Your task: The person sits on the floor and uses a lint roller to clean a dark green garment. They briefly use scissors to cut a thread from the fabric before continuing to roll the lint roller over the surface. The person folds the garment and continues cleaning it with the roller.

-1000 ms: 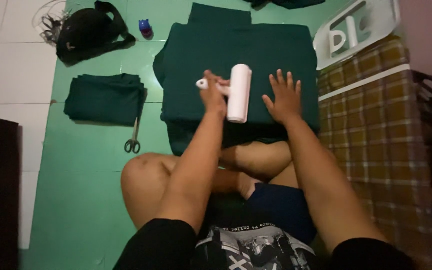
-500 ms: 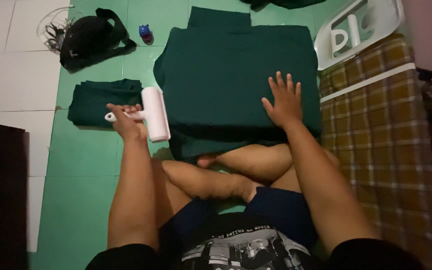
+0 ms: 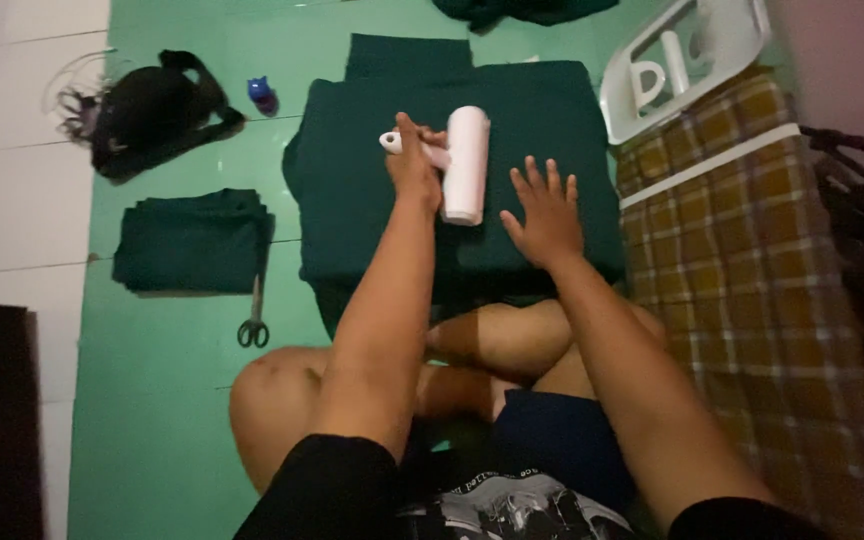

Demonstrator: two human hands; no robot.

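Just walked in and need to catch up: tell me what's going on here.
A person sits cross-legged on a green floor with a stack of dark green cloth laid in front. The left hand grips the handle of a white lint roller resting on the cloth, while the right hand lies flat, fingers spread, pinning the fabric. To the left lie a smaller folded green pile, scissors and a black bag. A plaid cloth lies to the right.

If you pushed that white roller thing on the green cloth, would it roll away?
Probably yes: the white lint roller is a smooth cylinder lying on its side on the dark green cloth. It looks light, since the left hand holds it by its thin handle alone. The soft cloth would likely slow it.
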